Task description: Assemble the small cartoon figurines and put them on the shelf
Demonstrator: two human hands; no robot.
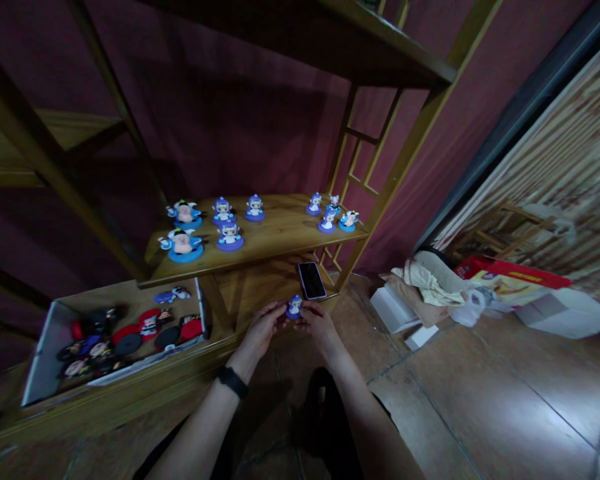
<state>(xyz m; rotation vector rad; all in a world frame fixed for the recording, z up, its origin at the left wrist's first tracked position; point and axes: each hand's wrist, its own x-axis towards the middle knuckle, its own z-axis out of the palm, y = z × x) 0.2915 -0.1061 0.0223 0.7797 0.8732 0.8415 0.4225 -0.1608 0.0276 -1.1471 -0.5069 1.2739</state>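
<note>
— Where is the small figurine (295, 307)?

— Pinched between both hands, low in front of the bottom board and just below the phone (312, 280). The left hand (260, 331) closes on it from one side and the right hand (321, 325) from the other, with the fingers drawn in narrow around it.

— Which part do they grip?

— It looks like the round blue base, though the piece is too small here to be sure.

— How would you handle it well?

— I'd hold the base, not the thin bits on top. Press lightly and evenly from both sides, and have it upright like the standing figurines (229, 235) on the shelf (280, 233). Mind the phone close by. The box (45, 347) of loose pieces sits well apart to the left.
</note>
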